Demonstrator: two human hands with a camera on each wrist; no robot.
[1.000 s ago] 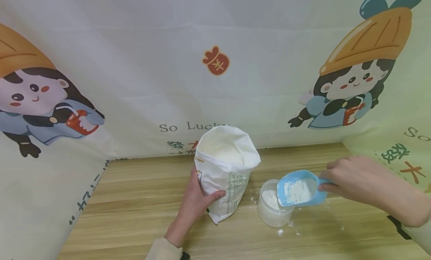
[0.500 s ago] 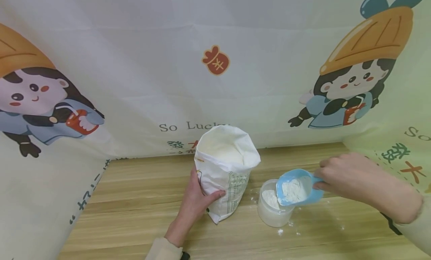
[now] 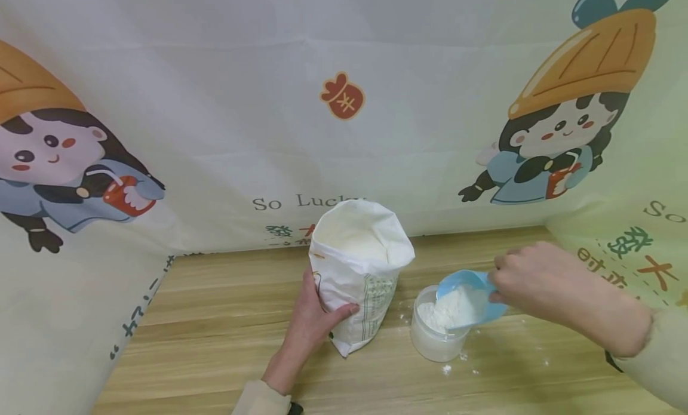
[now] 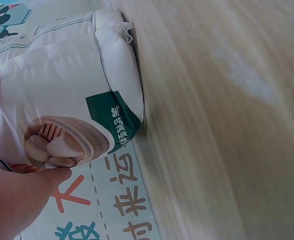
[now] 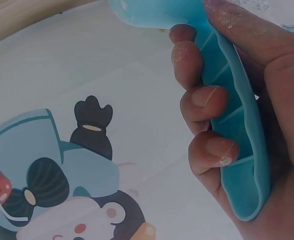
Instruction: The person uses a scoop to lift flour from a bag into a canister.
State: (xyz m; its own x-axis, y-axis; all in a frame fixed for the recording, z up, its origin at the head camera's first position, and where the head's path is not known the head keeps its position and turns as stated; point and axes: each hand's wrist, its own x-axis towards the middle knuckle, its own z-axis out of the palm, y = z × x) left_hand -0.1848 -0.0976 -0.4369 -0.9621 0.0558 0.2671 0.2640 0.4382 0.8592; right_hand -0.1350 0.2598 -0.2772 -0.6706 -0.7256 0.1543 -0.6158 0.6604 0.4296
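A white flour bag, its top open, stands upright on the table with white powder inside. My left hand grips its near left side, thumb across the front; in the left wrist view the bag shows a green label and a steamer picture. My right hand holds a blue scoop by its handle, and in the right wrist view the fingers curl round that ribbed handle. The scoop tilts over the rim of a clear plastic jar, and its white powder slides toward the powder inside the jar.
Spilled powder dots the wood-grain table around the jar. A printed cloth with cartoon figures and lettering hangs behind the table and along both sides.
My right hand has moved left with the scoop and tipped it further over the jar, so powder now reaches its lip. The left hand and the bag stay where they were.
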